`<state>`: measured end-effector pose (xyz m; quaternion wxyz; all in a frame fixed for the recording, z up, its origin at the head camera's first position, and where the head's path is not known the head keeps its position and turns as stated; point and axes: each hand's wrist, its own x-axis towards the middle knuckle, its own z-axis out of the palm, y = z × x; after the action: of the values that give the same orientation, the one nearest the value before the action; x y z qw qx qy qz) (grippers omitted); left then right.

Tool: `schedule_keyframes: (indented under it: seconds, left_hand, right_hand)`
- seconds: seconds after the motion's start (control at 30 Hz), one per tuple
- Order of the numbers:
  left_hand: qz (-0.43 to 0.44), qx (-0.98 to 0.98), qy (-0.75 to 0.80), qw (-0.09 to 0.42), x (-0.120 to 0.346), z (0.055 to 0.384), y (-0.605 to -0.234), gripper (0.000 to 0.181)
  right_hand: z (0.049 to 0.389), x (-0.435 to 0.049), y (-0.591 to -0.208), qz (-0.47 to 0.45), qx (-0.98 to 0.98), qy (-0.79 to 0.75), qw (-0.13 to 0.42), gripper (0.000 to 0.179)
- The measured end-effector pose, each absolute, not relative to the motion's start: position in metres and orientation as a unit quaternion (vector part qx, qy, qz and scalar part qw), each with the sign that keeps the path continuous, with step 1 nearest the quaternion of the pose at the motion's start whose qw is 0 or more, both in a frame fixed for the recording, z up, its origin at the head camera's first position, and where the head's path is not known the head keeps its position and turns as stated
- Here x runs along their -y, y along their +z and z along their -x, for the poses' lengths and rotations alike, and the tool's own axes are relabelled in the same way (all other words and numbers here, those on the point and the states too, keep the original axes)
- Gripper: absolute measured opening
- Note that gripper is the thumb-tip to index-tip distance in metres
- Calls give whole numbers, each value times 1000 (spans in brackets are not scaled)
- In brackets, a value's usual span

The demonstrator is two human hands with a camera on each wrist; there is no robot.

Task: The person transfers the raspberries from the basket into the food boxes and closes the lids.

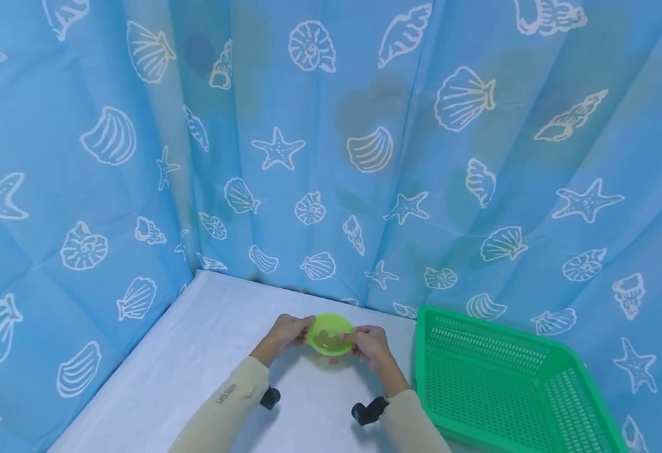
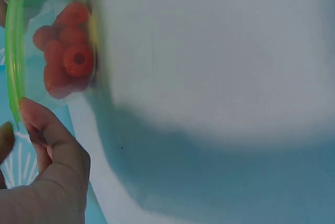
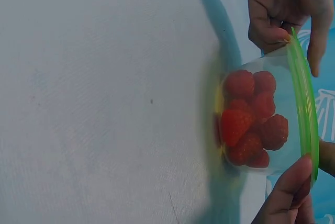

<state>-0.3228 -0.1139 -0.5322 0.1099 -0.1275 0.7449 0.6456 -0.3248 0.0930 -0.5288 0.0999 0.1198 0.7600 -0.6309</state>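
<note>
A round, clear plastic food container (image 2: 37, 17) with a lime-green lid (image 1: 326, 324) is between my two hands, upright and close over the white table. Several red raspberries (image 3: 248, 122) show through its wall, heaped at the bottom. My left hand (image 1: 288, 330) holds the rim from the left, with fingertips (image 2: 32, 110) under the lid's edge. From the opposite side, my right hand (image 1: 372, 343) grips the rim, its thumb reaching over the lid in the head view. The lid sits on the container all the way round, as far as it shows.
A green perforated plastic basket (image 1: 481, 377) stands at the right of the white table (image 1: 206, 352). Blue curtains (image 1: 331, 251) with white shell and starfish prints hang behind the table and along its left side.
</note>
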Motion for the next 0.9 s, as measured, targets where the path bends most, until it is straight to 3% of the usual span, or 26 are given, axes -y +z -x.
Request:
schedule_keyframes:
  seconds: [0.37, 0.9]
  left_hand:
    - [137, -730, 652, 156, 115, 332, -527, 26]
    - [140, -730, 652, 151, 114, 327, -523, 27]
  right_hand:
    - [333, -94, -539, -120, -757, -636, 88, 30]
    - [329, -92, -539, -134, -761, -631, 71, 32]
